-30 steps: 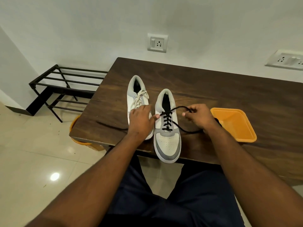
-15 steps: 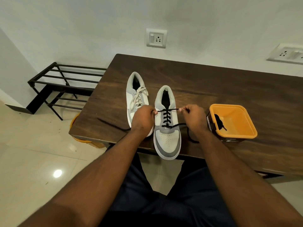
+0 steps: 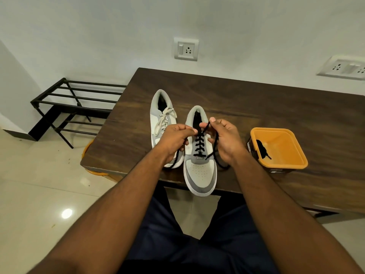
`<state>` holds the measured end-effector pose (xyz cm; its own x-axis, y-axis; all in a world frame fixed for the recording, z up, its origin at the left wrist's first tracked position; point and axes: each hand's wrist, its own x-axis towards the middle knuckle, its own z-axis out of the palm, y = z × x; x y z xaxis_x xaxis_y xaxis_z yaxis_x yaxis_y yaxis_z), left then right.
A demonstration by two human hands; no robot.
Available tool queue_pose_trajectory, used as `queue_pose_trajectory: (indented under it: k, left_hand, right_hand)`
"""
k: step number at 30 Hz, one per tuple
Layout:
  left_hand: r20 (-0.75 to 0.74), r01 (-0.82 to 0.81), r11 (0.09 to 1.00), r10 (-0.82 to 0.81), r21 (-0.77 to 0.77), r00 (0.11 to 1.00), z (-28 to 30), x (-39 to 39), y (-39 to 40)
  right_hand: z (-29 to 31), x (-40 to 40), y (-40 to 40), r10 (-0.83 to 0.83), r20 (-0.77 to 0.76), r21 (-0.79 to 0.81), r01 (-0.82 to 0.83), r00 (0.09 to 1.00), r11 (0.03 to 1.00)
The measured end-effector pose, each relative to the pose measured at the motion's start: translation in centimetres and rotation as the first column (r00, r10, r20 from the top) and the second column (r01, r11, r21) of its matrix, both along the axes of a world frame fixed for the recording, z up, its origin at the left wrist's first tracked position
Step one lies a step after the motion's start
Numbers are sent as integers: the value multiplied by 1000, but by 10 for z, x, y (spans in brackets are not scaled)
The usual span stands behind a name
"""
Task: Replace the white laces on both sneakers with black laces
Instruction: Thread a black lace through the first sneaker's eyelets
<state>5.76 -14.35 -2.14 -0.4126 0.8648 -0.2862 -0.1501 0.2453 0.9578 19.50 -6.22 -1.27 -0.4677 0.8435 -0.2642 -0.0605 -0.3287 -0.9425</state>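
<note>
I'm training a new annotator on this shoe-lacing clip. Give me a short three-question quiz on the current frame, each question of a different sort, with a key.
1. True or false: the left sneaker has white laces.
2. What lies in the orange tub? A) a white lace B) a black lace C) scissors
3. Fill in: both hands grip the ends of the ______ lace above the right sneaker.

Key:
1. True.
2. B, a black lace.
3. Black: the left hand and the right hand each grip an end of the black lace on the right sneaker.
</note>
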Motion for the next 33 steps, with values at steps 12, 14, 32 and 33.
queue_pose_trajectory:
  k: [12, 14, 32, 33]
  left_hand:
    - [123, -102, 983, 84, 152, 989, -10, 16, 4]
    - [91, -88, 982, 73, 167, 993, -12, 18, 5]
    - [-147, -46, 988, 68, 148, 987, -12, 12, 18]
    - [-140, -52, 988, 72, 147, 987, -12, 10, 18]
  right_hand:
    - [-8, -12, 4, 67, 37, 149, -72, 997, 986]
    - [-10, -12, 2, 53, 70, 213, -67, 996, 975]
    - [-10, -9, 3, 25, 27, 269, -32, 999, 963]
    - [-8, -8, 3, 39, 29, 272, -46, 999, 961]
